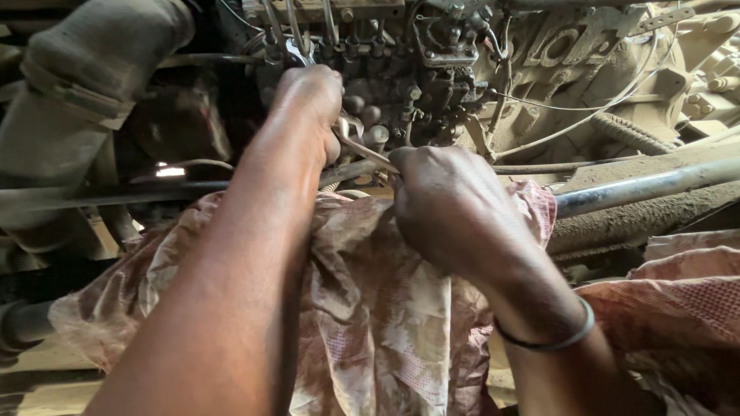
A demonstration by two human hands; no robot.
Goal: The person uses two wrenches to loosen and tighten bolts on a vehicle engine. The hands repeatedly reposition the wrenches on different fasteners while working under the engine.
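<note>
Head view: my left hand [312,96] at 12 o'clock, fingers closed around a spanner [351,127] on the injection pump [408,85]. Right hand [447,208] grips that spanner's shank, steadying it. Stained cloth [370,308] under both forearms, likely padding.

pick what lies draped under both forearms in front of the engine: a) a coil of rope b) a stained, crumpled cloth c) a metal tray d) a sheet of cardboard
b: a stained, crumpled cloth in faded pink and tan spreads beneath the left hand and right hand, which work with a wrench at the dusty engine.
</note>
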